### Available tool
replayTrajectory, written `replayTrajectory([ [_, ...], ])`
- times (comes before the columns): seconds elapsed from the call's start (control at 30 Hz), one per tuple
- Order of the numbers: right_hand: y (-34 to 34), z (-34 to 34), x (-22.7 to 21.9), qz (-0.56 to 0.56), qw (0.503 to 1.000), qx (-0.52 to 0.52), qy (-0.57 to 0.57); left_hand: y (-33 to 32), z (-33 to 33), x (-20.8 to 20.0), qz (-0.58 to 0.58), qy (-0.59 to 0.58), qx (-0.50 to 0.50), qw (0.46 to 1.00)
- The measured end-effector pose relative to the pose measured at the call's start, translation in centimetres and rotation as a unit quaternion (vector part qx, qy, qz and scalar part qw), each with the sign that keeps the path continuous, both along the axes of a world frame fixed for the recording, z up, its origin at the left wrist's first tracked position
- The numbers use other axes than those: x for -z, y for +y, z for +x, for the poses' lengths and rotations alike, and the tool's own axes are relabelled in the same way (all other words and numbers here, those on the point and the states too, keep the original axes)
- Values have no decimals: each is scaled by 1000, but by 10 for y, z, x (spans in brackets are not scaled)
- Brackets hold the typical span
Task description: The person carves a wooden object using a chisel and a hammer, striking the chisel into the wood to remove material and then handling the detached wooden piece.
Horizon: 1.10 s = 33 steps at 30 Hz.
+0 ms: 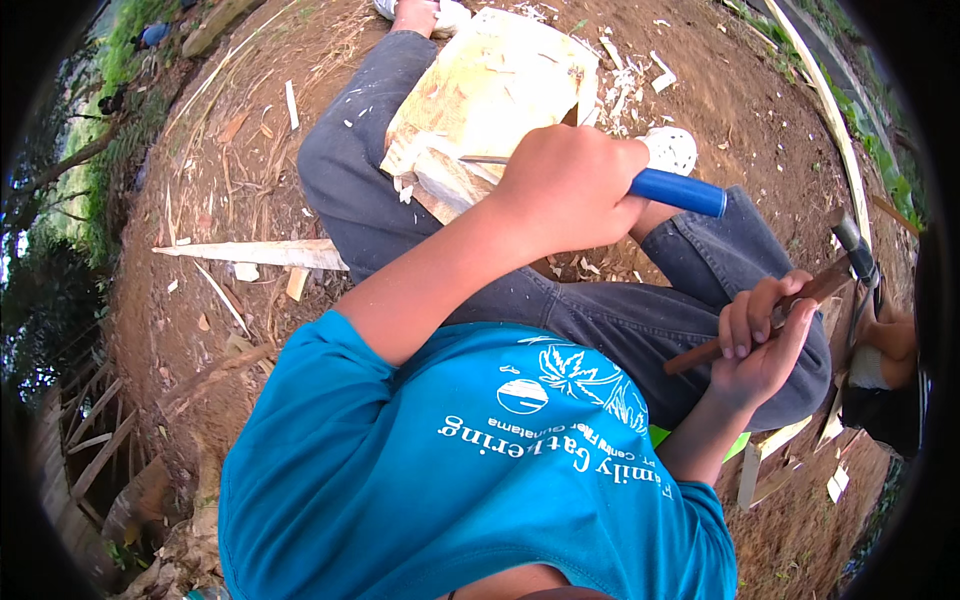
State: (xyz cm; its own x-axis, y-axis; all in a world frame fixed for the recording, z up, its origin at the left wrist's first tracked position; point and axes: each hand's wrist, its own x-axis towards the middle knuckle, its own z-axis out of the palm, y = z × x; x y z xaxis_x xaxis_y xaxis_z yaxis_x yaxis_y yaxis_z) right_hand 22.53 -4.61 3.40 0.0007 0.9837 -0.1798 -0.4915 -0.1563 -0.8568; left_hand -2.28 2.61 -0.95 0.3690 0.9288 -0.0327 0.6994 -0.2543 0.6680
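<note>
My left hand (572, 190) is closed around a chisel with a blue handle (680, 192). The chisel's thin metal blade (484, 160) points left, over the near end of a pale wood block (505, 75). That block lies between my legs, with rough cut faces and split pieces at its near end. In my right hand (765, 335) is a hammer, gripped by its brown wooden handle (700, 355). Its dark metal head (852, 243) is up at the far right, apart from the chisel.
I sit on brown earth with my legs bent around the block. Wood chips (625, 90) are scattered beyond it. A long pointed wood piece (250, 254) lies left of my knee. At the right edge, part of another person's bare limb (885, 335) shows near the hammer head.
</note>
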Motion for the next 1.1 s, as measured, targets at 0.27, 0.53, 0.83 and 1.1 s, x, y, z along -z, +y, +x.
replayTrajectory([
  [0.27,2,-3,-1,-27,999,25,4,-2,20,-18,-17,-66,20,997],
  [0.53,0,-11,2,-57,998,12,-18,-2,6,-18,-41,-76,14,996],
  [0.83,-5,-27,6,-78,995,-28,-57,-14,2,-13,-65,-3,72,995],
  [1.1,-4,-23,-1,-76,996,6,-52,-20,21,-9,-7,-44,59,997],
])
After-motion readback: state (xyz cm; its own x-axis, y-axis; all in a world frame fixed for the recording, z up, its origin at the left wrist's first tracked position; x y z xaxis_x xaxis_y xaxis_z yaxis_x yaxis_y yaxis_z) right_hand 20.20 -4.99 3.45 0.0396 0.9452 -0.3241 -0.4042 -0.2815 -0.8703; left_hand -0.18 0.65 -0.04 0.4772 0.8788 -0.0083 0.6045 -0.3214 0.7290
